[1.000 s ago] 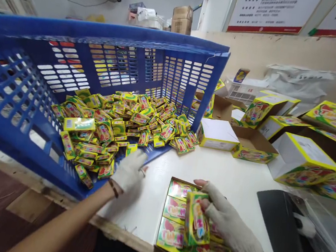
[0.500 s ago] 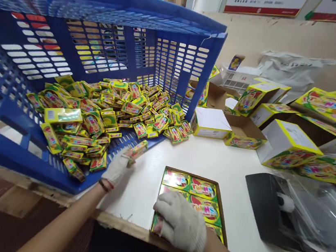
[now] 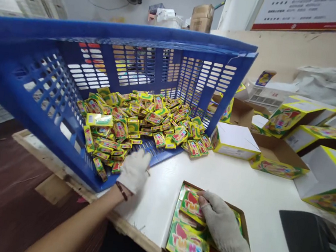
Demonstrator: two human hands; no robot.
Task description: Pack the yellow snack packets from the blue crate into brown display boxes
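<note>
My left hand (image 3: 135, 170), in a white knit glove with bare fingertips hard to make out, is at the front lip of the blue basket (image 3: 164, 155). Its fingers stretch toward the heap of small yellow-green candy boxes (image 3: 120, 130), and no box shows in it. My right hand (image 3: 224, 228), gloved with the thumb tip bare, grips a small TWINS candy box (image 3: 191, 205) at the far left of the shallow display carton (image 3: 170, 221). That box lies slightly askew over others. More TWINS boxes (image 3: 187, 246) lie flat in the carton, partly hidden by my right hand.
Several display cartons (image 3: 280, 157) crowd the table's back right. A white-topped carton (image 3: 237, 139) stands beside the basket. A black object (image 3: 300, 247) with clear plastic lies at right. The table's wooden edge (image 3: 129, 230) runs along the front.
My left hand held a small box out of the basket and now shows none, reaching back to the heap. My right hand shifted from the carton's near left to its far part. The view swung left.
</note>
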